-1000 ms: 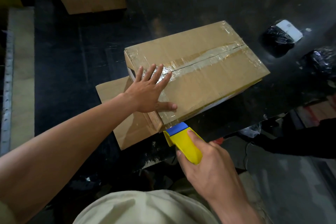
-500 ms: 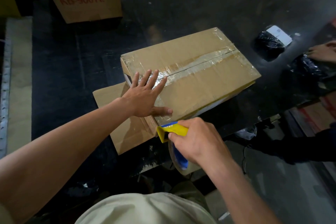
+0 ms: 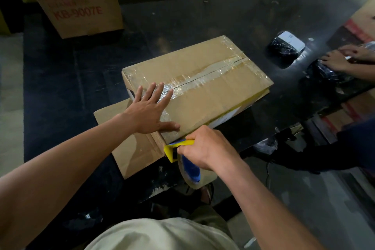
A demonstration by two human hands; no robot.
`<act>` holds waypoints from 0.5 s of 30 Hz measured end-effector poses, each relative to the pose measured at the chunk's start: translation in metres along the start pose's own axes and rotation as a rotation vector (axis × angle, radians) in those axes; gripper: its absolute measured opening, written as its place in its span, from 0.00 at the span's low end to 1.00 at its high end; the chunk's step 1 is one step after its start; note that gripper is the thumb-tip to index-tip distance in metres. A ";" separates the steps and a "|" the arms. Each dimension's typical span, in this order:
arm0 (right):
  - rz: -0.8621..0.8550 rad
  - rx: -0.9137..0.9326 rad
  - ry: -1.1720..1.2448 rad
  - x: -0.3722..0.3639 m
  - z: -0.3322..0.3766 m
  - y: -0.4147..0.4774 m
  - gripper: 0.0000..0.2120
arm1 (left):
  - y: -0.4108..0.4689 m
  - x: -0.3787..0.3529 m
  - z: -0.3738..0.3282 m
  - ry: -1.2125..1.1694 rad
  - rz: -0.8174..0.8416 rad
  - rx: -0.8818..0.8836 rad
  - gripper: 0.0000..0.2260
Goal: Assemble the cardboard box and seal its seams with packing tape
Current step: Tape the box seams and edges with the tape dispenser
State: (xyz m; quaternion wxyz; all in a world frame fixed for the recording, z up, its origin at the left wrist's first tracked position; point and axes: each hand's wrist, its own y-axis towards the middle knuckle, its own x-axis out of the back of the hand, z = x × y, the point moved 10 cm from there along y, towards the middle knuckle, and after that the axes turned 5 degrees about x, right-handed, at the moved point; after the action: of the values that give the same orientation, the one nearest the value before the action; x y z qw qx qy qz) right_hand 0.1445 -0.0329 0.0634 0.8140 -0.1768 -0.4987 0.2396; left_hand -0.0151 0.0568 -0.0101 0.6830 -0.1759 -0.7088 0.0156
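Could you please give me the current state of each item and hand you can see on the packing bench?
cardboard box: flaps closed, centre seam taped.
left hand: open, flat on the box top.
right hand: closed around the tape dispenser.
tape dispenser: held at the box's near corner.
printed carton: upright, top flaps closed.
black wrapped parcel: lying on the bench, white label up.
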 end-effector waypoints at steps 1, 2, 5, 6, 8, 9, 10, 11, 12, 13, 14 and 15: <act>0.011 0.002 -0.001 -0.004 -0.001 -0.001 0.13 | 0.000 0.000 0.001 -0.004 0.003 -0.002 0.54; 0.025 0.006 0.006 -0.008 -0.003 -0.002 0.13 | 0.000 0.000 0.001 -0.008 0.002 -0.003 0.54; 0.030 0.015 0.067 -0.008 -0.012 -0.009 0.12 | 0.000 0.000 0.005 -0.007 0.005 -0.004 0.53; 0.015 0.017 0.080 -0.004 -0.015 -0.012 0.11 | 0.000 0.000 0.006 -0.006 0.006 -0.004 0.53; -0.038 0.010 0.106 0.009 -0.023 -0.018 0.15 | 0.000 0.001 0.008 -0.001 0.002 -0.007 0.54; -0.074 0.009 0.119 0.016 -0.026 -0.020 0.17 | -0.001 0.002 0.009 0.002 0.002 -0.011 0.54; -0.111 0.014 0.127 0.024 -0.028 -0.023 0.20 | -0.001 0.003 0.012 0.004 0.003 -0.015 0.54; -0.150 0.025 0.139 0.033 -0.028 -0.025 0.22 | -0.002 0.004 0.016 0.008 0.007 -0.022 0.53; -0.191 0.036 0.163 0.042 -0.028 -0.027 0.23 | -0.005 0.004 0.020 0.010 0.014 -0.029 0.53; -0.236 0.047 0.192 0.050 -0.028 -0.029 0.24 | -0.007 0.005 0.025 0.011 0.023 -0.034 0.52; -0.280 0.063 0.214 0.058 -0.028 -0.030 0.25 | -0.010 0.006 0.030 0.011 0.032 -0.035 0.52; -0.320 0.081 0.225 0.064 -0.027 -0.031 0.26 | -0.013 0.007 0.035 0.014 0.043 -0.034 0.52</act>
State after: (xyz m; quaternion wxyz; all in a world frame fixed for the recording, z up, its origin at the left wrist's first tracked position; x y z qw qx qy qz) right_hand 0.2003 -0.0232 0.1138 0.8988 -0.0881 -0.4162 0.1054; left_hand -0.0524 0.0540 -0.0025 0.6843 -0.2027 -0.7002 0.0173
